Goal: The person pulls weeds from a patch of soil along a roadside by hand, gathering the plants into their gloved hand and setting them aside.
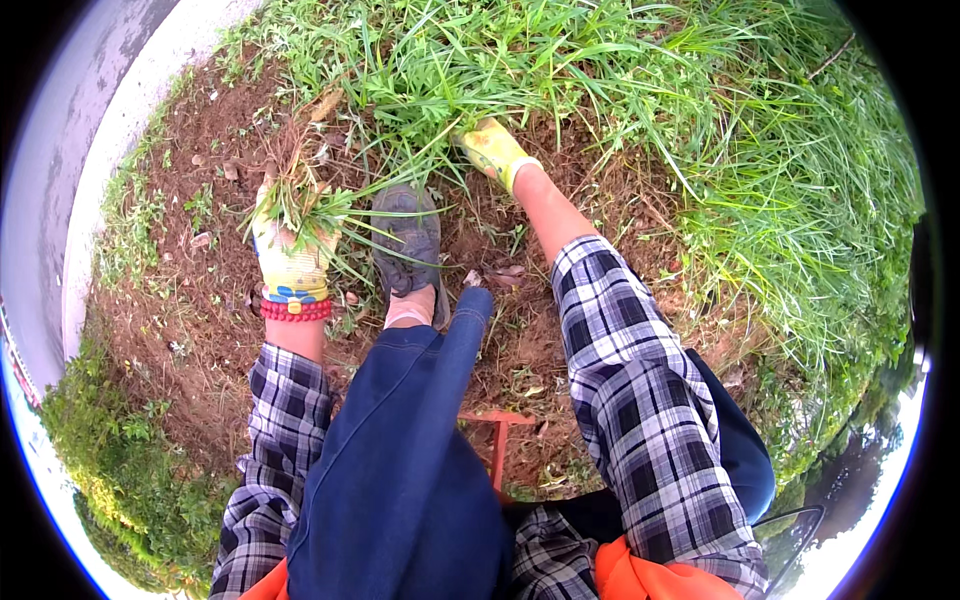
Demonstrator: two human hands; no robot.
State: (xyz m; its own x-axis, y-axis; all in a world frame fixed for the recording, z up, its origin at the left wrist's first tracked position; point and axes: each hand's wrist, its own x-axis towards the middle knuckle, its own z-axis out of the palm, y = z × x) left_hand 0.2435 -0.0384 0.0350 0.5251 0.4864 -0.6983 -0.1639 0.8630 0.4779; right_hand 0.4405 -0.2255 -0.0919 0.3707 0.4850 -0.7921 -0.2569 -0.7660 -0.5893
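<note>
My left hand (294, 259), in a pale knit glove with a yellow and blue pattern, holds a clump of uprooted weeds (304, 199). Green leaves and dry, rooty stems stick out of it over the bare soil. A red bead bracelet (295, 310) circles that wrist. My right hand (495, 152), in a soiled yellow glove, reaches down to the base of the growing grass and weeds (420, 105). Leaves cover its fingertips, so its grip cannot be made out. Between the hands, a dark shoe (407, 236) stands on the soil.
Dense tall grass (810, 187) covers the far side and right. Reddish-brown soil (202, 322) with scattered stones and dry stems lies at left, bordered by a pale curb (112, 150) and grey pavement (45, 195). An orange-red bar (499, 450) shows beneath me. Low shrubs (127, 465) grow lower left.
</note>
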